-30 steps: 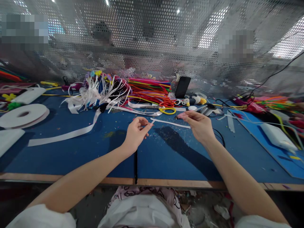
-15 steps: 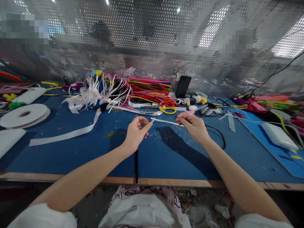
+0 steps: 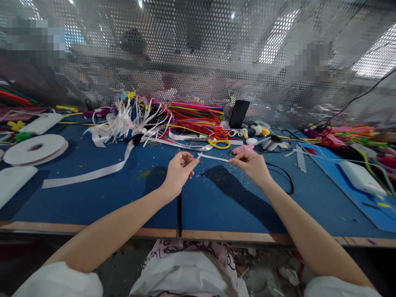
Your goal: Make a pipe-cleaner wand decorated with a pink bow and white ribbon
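Note:
A thin white ribbon [image 3: 215, 157] stretches between my two hands, a little above the blue table [image 3: 123, 206]. My left hand [image 3: 182, 171] pinches its left end between thumb and forefinger, where a short piece folds down. The other end is pinched by my right hand [image 3: 250, 165]. Just behind my right fingers lies a pink glue gun [image 3: 243, 149], partly hidden. Scissors with yellow handles [image 3: 219, 144] rest beyond the ribbon. Farther left, a bunch of white ribbons [image 3: 133, 119] with colourful flowers trails one long strip toward me.
A white ribbon spool [image 3: 35, 149] lies at the left. Bundled coloured pipe cleaners [image 3: 198, 117] and a dark phone [image 3: 239, 113] stand before the perforated metal screen [image 3: 198, 53]. Wire spool [image 3: 271, 142], black cable [image 3: 291, 181] and a white box [image 3: 361, 177] are on the right.
My right hand has shifted slightly left along the ribbon, and its fingers now pinch closer to the end. My left hand keeps its pinch. The view has shifted slightly.

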The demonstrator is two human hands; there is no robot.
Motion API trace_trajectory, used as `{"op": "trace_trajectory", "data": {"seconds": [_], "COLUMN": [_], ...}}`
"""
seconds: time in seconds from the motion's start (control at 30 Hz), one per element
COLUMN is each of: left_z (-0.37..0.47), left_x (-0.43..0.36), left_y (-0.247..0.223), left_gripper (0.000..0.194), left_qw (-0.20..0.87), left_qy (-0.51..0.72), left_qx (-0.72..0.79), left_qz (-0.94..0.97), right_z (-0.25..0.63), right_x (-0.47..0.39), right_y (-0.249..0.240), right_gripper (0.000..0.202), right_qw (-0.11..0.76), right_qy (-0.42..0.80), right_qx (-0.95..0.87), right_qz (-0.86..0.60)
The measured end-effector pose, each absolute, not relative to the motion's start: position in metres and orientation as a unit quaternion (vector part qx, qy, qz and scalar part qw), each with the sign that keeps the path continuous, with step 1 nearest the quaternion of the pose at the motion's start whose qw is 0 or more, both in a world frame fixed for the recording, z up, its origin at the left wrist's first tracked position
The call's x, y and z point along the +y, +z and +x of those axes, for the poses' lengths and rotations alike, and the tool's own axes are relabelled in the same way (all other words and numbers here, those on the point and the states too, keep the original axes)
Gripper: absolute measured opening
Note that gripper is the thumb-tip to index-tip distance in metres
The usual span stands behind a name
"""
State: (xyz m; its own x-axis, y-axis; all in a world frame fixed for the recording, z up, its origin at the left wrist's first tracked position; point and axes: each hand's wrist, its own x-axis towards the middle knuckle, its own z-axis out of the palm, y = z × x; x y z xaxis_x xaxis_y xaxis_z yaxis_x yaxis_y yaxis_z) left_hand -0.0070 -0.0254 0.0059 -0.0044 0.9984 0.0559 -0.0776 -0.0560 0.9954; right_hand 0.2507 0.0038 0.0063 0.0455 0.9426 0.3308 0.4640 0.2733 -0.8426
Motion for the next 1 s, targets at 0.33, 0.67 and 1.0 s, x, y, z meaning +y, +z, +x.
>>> {"op": "trace_trajectory", "data": {"seconds": [0.33,0.67,1.0], "left_z": [-0.0067,-0.0066,-0.0051], "left_x": [-0.0253,-0.0248,-0.0261], "left_y": [0.0070,0.0051,0.0079], "left_gripper": [0.032,0.032,0.029], "left_qw": [0.502,0.509,0.505], "left_qy": [0.538,0.533,0.528], "left_qx": [0.471,0.471,0.479], "left_qz": [0.487,0.485,0.486], "right_z": [0.2535,0.2518,0.2564], "right_x": [0.0028,0.0025,0.0107], "right_y": [0.0059,0.0037,0.0020], "right_gripper": [0.032,0.018,0.034], "right_qw": [0.478,0.454,0.422], "right_qy": [0.223,0.217,0.196], "right_qx": [-0.666,-0.712,-0.716], "right_qz": [-0.528,-0.490,-0.520]}}
